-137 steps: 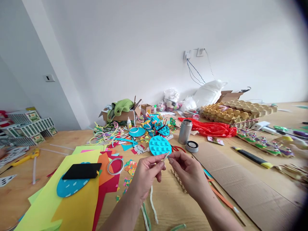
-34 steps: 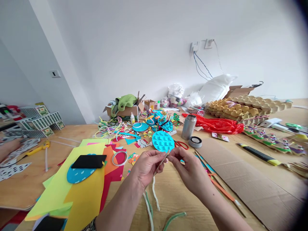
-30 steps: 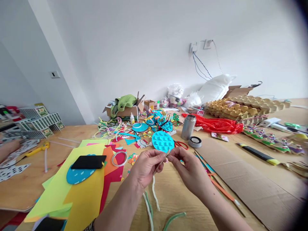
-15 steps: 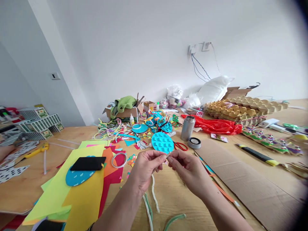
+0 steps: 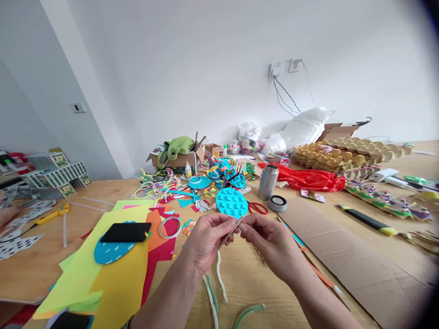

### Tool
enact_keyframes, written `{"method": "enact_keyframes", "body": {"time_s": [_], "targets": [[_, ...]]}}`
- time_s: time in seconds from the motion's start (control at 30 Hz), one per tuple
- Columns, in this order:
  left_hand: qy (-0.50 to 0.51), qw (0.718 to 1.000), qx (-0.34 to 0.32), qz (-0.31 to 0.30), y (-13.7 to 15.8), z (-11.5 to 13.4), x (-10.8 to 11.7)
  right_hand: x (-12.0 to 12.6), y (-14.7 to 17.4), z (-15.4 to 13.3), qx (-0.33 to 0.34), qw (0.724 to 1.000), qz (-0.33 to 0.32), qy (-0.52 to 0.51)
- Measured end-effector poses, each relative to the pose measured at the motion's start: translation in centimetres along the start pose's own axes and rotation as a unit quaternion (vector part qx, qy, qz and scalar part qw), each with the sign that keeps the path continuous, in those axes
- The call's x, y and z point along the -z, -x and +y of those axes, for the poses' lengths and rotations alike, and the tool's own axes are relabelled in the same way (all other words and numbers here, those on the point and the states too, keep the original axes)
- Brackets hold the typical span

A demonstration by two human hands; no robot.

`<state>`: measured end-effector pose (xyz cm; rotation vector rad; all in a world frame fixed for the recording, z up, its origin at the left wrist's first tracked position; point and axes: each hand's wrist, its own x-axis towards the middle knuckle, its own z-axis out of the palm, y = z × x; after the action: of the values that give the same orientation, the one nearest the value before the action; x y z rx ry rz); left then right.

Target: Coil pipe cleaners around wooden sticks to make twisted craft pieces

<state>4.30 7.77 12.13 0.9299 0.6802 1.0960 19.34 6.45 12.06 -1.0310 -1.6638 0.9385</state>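
Observation:
Both of my hands meet over the middle of the table, fingertips pinched close together. Between the fingers of my left hand (image 5: 214,235) runs a thin brown strip (image 5: 229,234), seen nearly edge-on, which looks like cardboard. My right hand (image 5: 265,240) pinches the strip's upper end with thumb and forefinger. Just beyond the fingertips lies a blue disc (image 5: 232,202) with a pattern of raised flaps. White pipe cleaners (image 5: 221,278) and a green pipe cleaner (image 5: 248,313) rest on the wood beneath my wrists.
Red-handled scissors (image 5: 258,208), a steel flask (image 5: 268,183) and its lid (image 5: 277,203) stand beyond my right hand. A cardboard sheet (image 5: 343,251) and a black-yellow cutter (image 5: 368,220) lie right. Coloured paper (image 5: 120,288), a black phone (image 5: 125,232) and a tape roll (image 5: 170,227) are left.
The brown strip between my hands has tilted, so more of its length shows below the fingertips. My hands have hardly moved.

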Motion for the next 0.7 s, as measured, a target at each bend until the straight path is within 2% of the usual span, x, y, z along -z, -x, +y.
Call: {"method": "enact_keyframes", "body": {"time_s": [0.3, 0.43, 0.6, 0.7], "targets": [[-0.013, 0.999, -0.014, 0.044, 0.0, 0.1, -0.4, -0.1, 0.0, -0.2, -0.002, 1.0, 0.015, 0.008], [-0.093, 0.989, -0.072, 0.089, 0.3, 0.1, -0.7, -0.3, 0.0, -0.4, -0.011, 1.0, 0.024, 0.007], [-0.243, 0.946, -0.184, 0.113, 0.9, -0.3, -1.3, -1.1, 0.3, -0.6, -0.013, 0.999, 0.04, -0.015], [-0.341, 0.88, -0.288, 0.165, 1.0, -1.1, -1.5, -1.7, 0.6, -0.6, -0.012, 0.997, 0.074, 0.002]]}}
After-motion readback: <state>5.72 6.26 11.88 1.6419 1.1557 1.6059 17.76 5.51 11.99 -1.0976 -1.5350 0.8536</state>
